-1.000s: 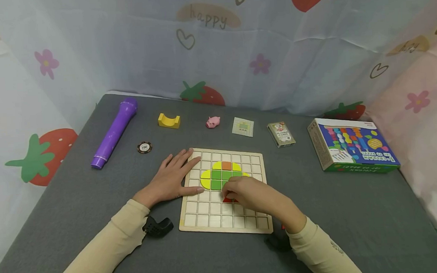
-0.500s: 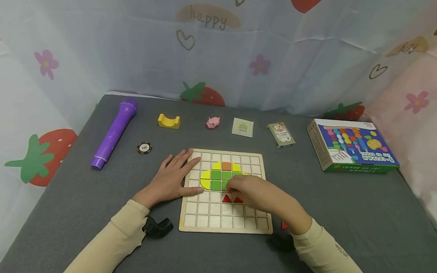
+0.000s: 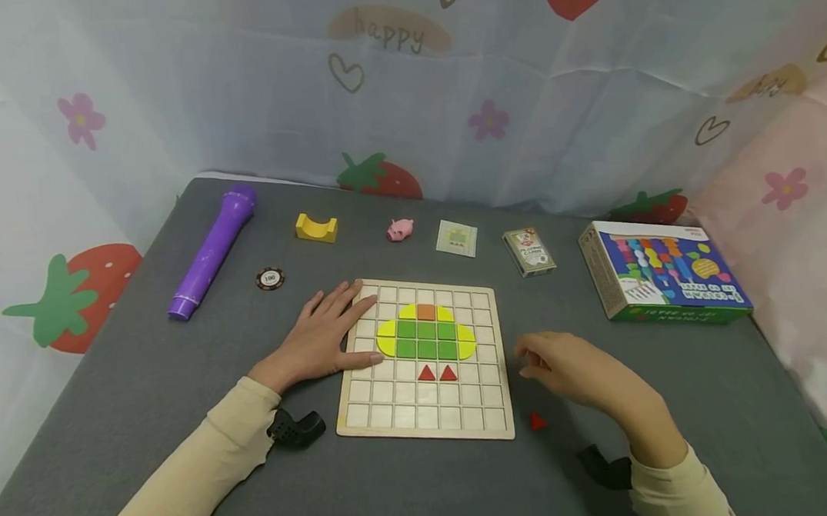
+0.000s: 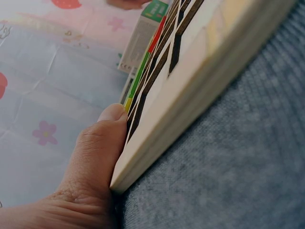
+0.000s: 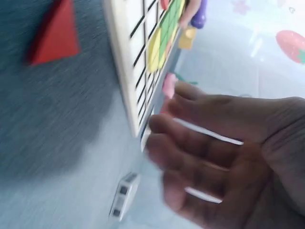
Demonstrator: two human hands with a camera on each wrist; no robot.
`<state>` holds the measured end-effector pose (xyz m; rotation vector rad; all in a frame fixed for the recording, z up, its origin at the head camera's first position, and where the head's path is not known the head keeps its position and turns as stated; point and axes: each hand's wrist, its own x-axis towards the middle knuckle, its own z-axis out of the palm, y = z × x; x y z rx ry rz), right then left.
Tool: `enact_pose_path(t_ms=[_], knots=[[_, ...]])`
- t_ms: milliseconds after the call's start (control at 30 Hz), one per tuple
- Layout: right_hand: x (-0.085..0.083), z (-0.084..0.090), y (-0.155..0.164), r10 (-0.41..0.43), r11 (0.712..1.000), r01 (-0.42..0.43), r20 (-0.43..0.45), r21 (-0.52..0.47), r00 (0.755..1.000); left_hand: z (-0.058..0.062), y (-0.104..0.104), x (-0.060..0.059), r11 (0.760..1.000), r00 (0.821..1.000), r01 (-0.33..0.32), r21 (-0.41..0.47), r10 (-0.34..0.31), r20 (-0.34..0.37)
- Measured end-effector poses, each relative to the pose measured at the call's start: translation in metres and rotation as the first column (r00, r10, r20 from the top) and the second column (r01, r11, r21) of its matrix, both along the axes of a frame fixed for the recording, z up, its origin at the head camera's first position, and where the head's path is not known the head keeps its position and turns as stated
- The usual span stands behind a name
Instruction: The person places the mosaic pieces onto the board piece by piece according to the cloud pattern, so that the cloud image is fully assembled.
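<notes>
Two red triangles [image 3: 437, 373] sit in wooden grid board [image 3: 365, 414], frame centre; third red piece [image 3: 537, 421] loose lower right. Left hand [image 3: 320, 339] flat, steadying board edge; right hand [image 3: 571, 370] relaxed, empty, beside it. Piece likely light, rigid; pinch by edges.

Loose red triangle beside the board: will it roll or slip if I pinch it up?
The red triangle lies flat on the grey cloth, so it probably won't roll. Small and thin, it looks light, and likely needs a fingertip pinch at its edges.
</notes>
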<state>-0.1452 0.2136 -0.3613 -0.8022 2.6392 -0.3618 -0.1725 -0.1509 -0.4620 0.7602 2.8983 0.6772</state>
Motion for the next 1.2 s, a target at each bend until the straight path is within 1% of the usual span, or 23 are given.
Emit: enact_pose_path(t_ms=[67,167,200,267,300,367,467,567,633,767,900,1000,1200], knots=[[0.005,0.0,0.007,-0.035,0.999,0.032,0.085,0.029,0.996,0.001,0.0,0.0,1.0,1.0,0.001,0.001,-0.001,0.0],[0.014,-0.004,0.014,-0.098,0.994,0.086,0.209,0.066,0.973,0.0,0.0,-0.001,1.0,1.0,0.003,-0.002,-0.003,-0.005],[0.017,-0.006,0.015,-0.115,0.992,0.1,0.236,0.075,0.965,0.0,0.0,-0.001,1.0,1.0,0.004,-0.003,-0.004,-0.007],[0.023,-0.011,0.017,-0.135,0.99,0.118,0.26,0.08,0.956,0.0,0.0,-0.002,1.0,1.0,0.005,-0.004,-0.005,-0.01],[0.025,-0.013,0.018,-0.136,0.99,0.121,0.26,0.073,0.956,0.0,0.0,-0.002,1.0,1.0,0.005,-0.003,-0.005,-0.01],[0.03,-0.018,0.02,-0.117,0.993,0.109,0.244,0.047,0.963,-0.001,0.0,-0.002,1.0,1.0,0.005,-0.004,-0.005,-0.009],[0.034,-0.022,0.022,-0.073,0.997,0.075,0.201,-0.004,0.977,-0.001,0.0,-0.002,1.0,1.0,0.002,-0.004,-0.002,-0.008],[0.036,-0.025,0.022,-0.045,0.998,0.052,0.165,-0.04,0.985,-0.001,0.0,-0.002,1.0,1.0,0.0,-0.003,0.0,-0.007],[0.038,-0.027,0.023,-0.042,0.997,0.049,0.141,-0.051,0.989,-0.001,0.0,-0.002,1.0,1.0,-0.002,-0.002,0.002,-0.004],[0.041,-0.029,0.023,-0.061,0.996,0.069,0.11,-0.064,0.992,-0.001,-0.001,-0.001,1.0,1.0,-0.003,-0.004,0.004,0.004],[0.042,-0.032,0.022,-0.055,0.995,0.06,0.065,-0.081,0.996,0.0,-0.001,-0.001,1.0,1.0,-0.003,-0.003,0.003,0.006],[0.042,-0.033,0.022,-0.048,0.995,0.052,0.056,-0.084,0.997,0.001,-0.001,-0.001,1.0,1.0,-0.004,-0.006,0.004,0.01],[0.037,-0.03,0.022,-0.043,0.994,0.05,0.075,-0.1,0.996,0.0,-0.001,0.0,1.0,1.0,-0.004,-0.004,0.004,0.013]])
